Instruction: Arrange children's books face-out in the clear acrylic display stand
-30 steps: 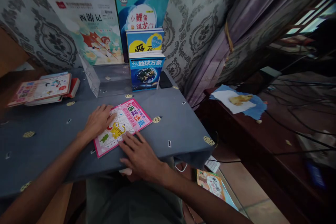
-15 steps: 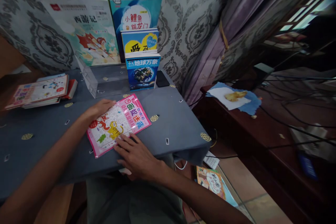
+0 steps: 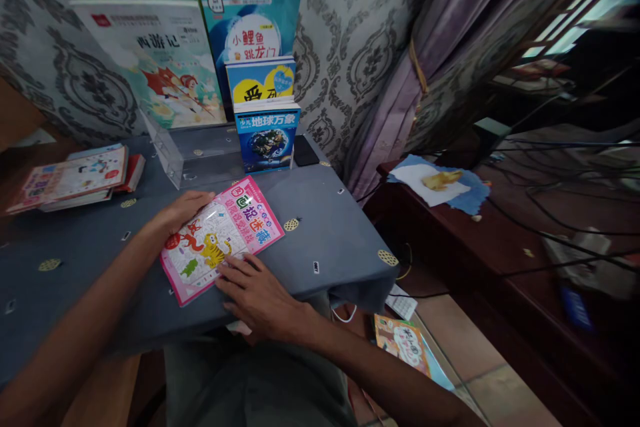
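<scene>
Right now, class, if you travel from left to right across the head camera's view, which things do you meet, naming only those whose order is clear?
Stack of books → pink book → flat black object → blue cloth.

Room in a home: patterned wallpaper [image 3: 350, 33], tied-back purple curtain [image 3: 395, 107], cloth-covered bench [image 3: 320, 227] with children's books [image 3: 170, 67], tiled floor [image 3: 460, 340].

Left hand [image 3: 189, 208] shifted from pink book's [image 3: 253, 220] cover to its upper-left edge; red fox drawing [image 3: 192, 237] uncovered.
</scene>
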A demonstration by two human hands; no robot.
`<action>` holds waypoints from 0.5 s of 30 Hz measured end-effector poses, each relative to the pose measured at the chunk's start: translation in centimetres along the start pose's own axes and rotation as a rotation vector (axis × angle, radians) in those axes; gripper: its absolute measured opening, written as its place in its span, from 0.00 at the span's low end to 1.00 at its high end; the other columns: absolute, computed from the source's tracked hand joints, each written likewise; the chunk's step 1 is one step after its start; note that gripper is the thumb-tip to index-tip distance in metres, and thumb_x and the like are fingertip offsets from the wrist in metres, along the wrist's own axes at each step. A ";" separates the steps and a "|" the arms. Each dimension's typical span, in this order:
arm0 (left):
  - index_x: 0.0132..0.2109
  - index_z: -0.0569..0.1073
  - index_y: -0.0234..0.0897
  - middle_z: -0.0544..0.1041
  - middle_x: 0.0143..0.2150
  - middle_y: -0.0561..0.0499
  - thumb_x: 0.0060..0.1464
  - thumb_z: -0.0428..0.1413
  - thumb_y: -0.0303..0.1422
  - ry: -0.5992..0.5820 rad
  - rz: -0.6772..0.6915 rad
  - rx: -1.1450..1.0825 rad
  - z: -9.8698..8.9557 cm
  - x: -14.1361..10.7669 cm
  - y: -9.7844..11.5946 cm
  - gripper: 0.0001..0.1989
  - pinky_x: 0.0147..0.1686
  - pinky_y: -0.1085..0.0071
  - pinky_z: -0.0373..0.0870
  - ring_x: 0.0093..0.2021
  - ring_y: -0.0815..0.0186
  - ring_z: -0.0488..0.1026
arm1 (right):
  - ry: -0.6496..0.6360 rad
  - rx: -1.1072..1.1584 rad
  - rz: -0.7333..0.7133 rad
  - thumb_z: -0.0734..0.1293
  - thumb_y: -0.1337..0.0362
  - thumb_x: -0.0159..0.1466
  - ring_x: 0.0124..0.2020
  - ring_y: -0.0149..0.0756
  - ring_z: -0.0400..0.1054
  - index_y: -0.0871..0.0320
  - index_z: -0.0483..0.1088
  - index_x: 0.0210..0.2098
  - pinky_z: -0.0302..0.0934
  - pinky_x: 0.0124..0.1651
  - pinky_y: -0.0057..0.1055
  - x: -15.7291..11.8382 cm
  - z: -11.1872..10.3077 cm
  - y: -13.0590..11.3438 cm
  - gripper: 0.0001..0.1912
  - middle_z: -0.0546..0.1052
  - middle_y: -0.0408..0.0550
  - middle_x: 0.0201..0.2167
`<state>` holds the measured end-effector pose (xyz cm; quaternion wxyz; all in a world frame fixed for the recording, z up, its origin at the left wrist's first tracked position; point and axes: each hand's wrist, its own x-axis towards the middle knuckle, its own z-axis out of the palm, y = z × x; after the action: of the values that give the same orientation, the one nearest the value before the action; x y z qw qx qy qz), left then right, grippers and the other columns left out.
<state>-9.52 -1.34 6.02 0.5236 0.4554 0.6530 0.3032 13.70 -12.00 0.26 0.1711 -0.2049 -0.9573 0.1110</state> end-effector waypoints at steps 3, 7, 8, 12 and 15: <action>0.31 0.76 0.36 0.79 0.23 0.48 0.40 0.67 0.51 0.004 -0.045 -0.023 -0.5 0.3 -0.5 0.22 0.26 0.66 0.72 0.25 0.59 0.76 | -0.009 0.021 0.003 0.63 0.59 0.74 0.71 0.40 0.56 0.59 0.69 0.62 0.52 0.71 0.43 0.0 -0.1 0.1 0.20 0.71 0.51 0.66; 0.30 0.75 0.37 0.78 0.23 0.49 0.41 0.66 0.48 0.028 -0.075 -0.028 -0.9 0.7 -1.0 0.19 0.26 0.66 0.72 0.25 0.59 0.76 | -0.006 0.044 0.015 0.62 0.59 0.74 0.71 0.38 0.56 0.58 0.70 0.60 0.51 0.72 0.43 -0.1 -0.1 0.2 0.18 0.72 0.50 0.65; 0.30 0.74 0.38 0.78 0.24 0.49 0.41 0.66 0.47 0.041 -0.071 -0.030 -0.9 0.6 -0.9 0.18 0.26 0.66 0.72 0.25 0.60 0.76 | 0.000 0.047 0.014 0.62 0.59 0.75 0.71 0.38 0.56 0.59 0.70 0.60 0.51 0.72 0.43 0.0 0.0 0.2 0.18 0.72 0.50 0.65; 0.32 0.73 0.39 0.78 0.26 0.50 0.45 0.63 0.45 0.091 0.006 -0.029 -1.0 -0.6 1.4 0.15 0.27 0.67 0.71 0.25 0.62 0.73 | 0.035 0.074 0.024 0.63 0.61 0.73 0.68 0.38 0.60 0.61 0.72 0.57 0.54 0.70 0.41 1.2 -0.6 0.5 0.16 0.73 0.52 0.64; 0.33 0.71 0.39 0.74 0.25 0.52 0.53 0.57 0.47 0.113 0.196 0.072 -1.4 -2.8 4.7 0.16 0.26 0.70 0.66 0.25 0.65 0.70 | 0.043 0.111 0.058 0.62 0.63 0.74 0.62 0.38 0.67 0.62 0.73 0.56 0.60 0.66 0.38 3.3 -2.1 1.4 0.16 0.76 0.52 0.59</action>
<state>-9.49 -1.85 11.67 0.4373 0.5176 0.6444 0.3544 12.12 -9.05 2.74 0.1996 -0.2249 -0.9395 0.1644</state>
